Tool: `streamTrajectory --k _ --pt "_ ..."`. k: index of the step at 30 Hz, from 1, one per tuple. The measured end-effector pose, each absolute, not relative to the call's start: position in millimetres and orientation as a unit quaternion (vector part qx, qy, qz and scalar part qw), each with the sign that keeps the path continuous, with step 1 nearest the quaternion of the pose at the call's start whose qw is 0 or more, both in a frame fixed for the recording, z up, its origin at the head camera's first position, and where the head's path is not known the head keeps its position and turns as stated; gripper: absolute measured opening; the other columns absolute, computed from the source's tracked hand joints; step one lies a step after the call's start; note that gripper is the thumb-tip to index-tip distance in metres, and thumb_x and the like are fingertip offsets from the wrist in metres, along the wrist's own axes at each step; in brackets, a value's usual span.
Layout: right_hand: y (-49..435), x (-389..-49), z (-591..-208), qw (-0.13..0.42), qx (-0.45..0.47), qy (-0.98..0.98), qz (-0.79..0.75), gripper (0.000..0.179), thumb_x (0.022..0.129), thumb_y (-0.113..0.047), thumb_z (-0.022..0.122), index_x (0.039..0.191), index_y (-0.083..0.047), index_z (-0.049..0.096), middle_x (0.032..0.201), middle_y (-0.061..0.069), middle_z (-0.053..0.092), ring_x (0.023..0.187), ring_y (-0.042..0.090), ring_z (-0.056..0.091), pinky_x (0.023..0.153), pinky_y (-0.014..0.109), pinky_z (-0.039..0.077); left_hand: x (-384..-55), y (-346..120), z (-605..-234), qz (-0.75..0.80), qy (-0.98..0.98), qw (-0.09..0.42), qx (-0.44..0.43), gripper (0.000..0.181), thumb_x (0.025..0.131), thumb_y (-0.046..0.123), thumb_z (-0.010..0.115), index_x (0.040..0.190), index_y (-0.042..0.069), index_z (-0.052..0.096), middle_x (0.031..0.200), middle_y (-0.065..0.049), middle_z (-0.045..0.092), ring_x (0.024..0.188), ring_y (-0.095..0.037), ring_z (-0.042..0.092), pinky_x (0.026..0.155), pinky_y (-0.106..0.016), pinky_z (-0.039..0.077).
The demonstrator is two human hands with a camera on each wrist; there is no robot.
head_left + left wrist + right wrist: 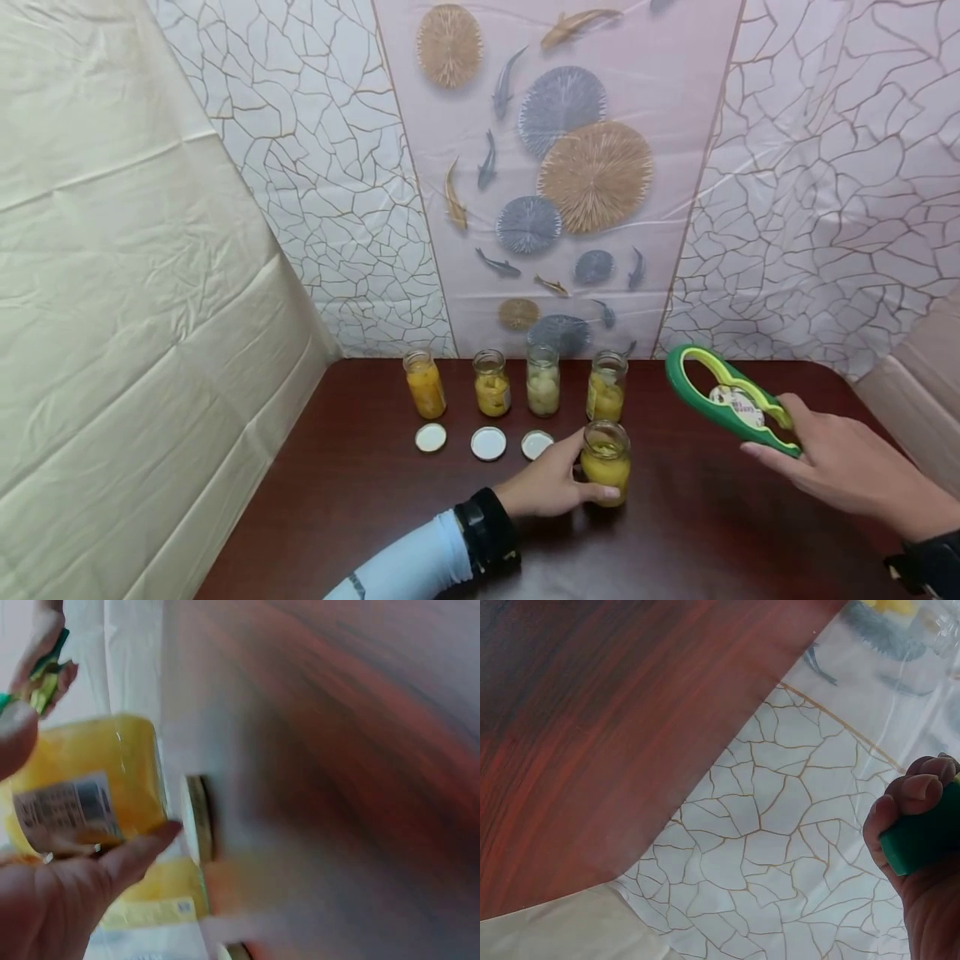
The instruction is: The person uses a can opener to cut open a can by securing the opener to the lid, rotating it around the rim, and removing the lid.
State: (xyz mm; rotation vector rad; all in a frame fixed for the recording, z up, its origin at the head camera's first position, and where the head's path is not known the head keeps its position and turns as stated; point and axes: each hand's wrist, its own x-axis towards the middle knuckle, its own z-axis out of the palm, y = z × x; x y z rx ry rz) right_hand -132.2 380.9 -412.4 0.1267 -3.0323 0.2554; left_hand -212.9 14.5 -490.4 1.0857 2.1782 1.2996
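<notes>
My left hand (551,479) grips a lidless glass jar (606,471) of yellow contents, thumb and fingers curled round its sides. In the left wrist view this jar (90,787) shows a printed label, and its base is raised off the tabletop. Over the right side of the table, my right hand (847,454) holds a green jar opener (708,404) by one end. Its inner edges are lighter yellow-green, and a white printed piece (738,407) sits between its arms. The right wrist view catches only the opener's dark green end (922,836) in the curled fingers.
Behind stand several open jars: an orange-filled one (426,387), a yellow one (492,387), a pale one (543,387) and another yellow one (607,387). White-lined lids (431,437) lie before them. The dark red table (360,517) ends at a patterned backdrop (360,275).
</notes>
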Motion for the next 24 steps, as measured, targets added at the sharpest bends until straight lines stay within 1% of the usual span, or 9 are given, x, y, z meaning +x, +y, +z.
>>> streamTrajectory --k 5,10,13,17,20,24 --pt "383 -130 -409 0.054 0.039 -0.995 0.079 0.08 0.094 -0.064 0.072 0.128 0.003 0.043 0.086 0.009 0.062 0.072 0.02 0.056 0.06 0.034 0.042 -206 34 -477 0.448 0.801 0.181 0.355 0.066 0.098 0.038 0.08 0.153 0.032 0.045 0.133 0.01 0.071 0.121 0.004 0.065 0.099 -0.019 0.053" --pt "383 -125 -409 0.078 0.047 -0.992 0.083 0.078 0.092 -0.062 0.076 0.126 0.0 0.044 0.083 0.005 0.06 0.069 0.018 0.053 0.059 0.034 0.04 -207 66 -474 0.426 0.826 0.167 0.329 0.066 0.094 0.04 0.084 0.15 0.029 0.05 0.126 0.011 0.072 0.115 0.002 0.067 0.096 -0.019 0.054" --pt "381 -121 -409 0.084 0.047 -0.992 0.083 0.079 0.091 -0.063 0.077 0.127 -0.001 0.045 0.083 0.004 0.061 0.068 0.016 0.053 0.058 0.033 0.04 -211 90 -476 0.422 0.833 0.167 0.317 0.059 0.093 0.034 0.086 0.142 0.026 0.055 0.12 0.011 0.072 0.108 0.002 0.067 0.092 -0.019 0.054" --pt "379 -117 -410 0.082 0.048 -0.992 0.083 0.08 0.091 -0.063 0.077 0.128 0.0 0.044 0.083 0.003 0.061 0.068 0.015 0.052 0.057 0.032 0.04 -214 117 -477 0.449 0.83 0.196 0.265 0.05 0.092 0.024 0.087 0.132 0.024 0.058 0.112 0.01 0.069 0.099 0.0 0.065 0.084 -0.022 0.054" --pt "378 -115 -411 0.089 0.054 -0.991 0.086 0.077 0.091 -0.06 0.078 0.128 -0.001 0.045 0.082 0.002 0.059 0.068 0.014 0.051 0.057 0.03 0.038 -215 133 -476 0.481 0.822 0.209 0.221 0.047 0.091 0.017 0.088 0.128 0.023 0.059 0.11 0.007 0.069 0.097 -0.004 0.065 0.083 -0.024 0.054" --pt "378 -111 -412 0.09 0.053 -0.99 0.091 0.076 0.091 -0.058 0.079 0.128 -0.001 0.046 0.084 0.002 0.059 0.07 0.013 0.051 0.058 0.028 0.038 -217 147 -474 0.498 0.819 0.203 0.199 0.049 0.09 0.012 0.088 0.128 0.022 0.058 0.109 0.006 0.07 0.1 -0.005 0.065 0.087 -0.024 0.054"
